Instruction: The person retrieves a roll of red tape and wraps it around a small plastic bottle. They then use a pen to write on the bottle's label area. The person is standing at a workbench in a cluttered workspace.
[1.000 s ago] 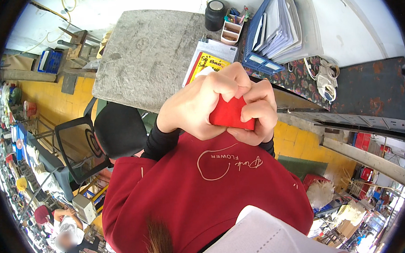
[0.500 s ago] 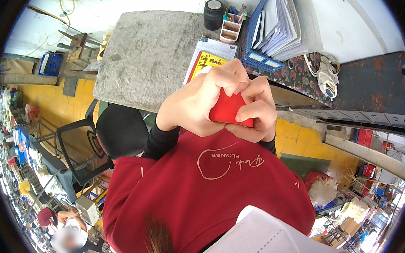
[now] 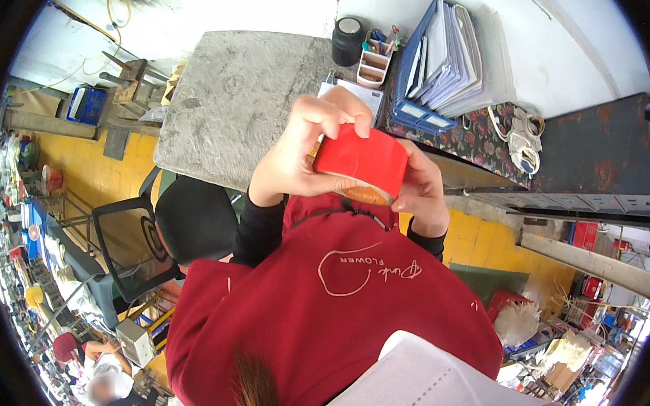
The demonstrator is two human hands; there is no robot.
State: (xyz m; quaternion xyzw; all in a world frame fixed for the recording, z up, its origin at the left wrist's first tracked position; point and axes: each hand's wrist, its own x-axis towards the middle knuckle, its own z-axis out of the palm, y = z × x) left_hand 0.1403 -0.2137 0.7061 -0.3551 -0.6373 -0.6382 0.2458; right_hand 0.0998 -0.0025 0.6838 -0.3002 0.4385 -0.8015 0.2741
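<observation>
A roll of red tape [image 3: 361, 161] is held up in front of my chest, its smooth outer face tilted upward and a brown core showing along its lower edge. My left hand [image 3: 311, 141] grips it from the left, with fingertips over the top edge and the thumb along the underside. At the roll's right end, my right hand [image 3: 423, 187] closes on it; the thumb is below the near corner and some fingers are hidden behind the roll. Beyond the hands, a clipboard with paper [image 3: 360, 94] lies partly covered.
A grey worn tabletop [image 3: 238, 97] stands ahead on the left. Toward the back are a black jar [image 3: 348, 41], a pen holder [image 3: 373, 67] and a blue file rack [image 3: 423, 117]. A black chair [image 3: 193, 217] stands left; another person [image 3: 110, 380] sits at far lower left.
The hands have shifted left and spread apart along the tape roll, exposing more of its red face and the brown core. My right fingers have moved off its front.
</observation>
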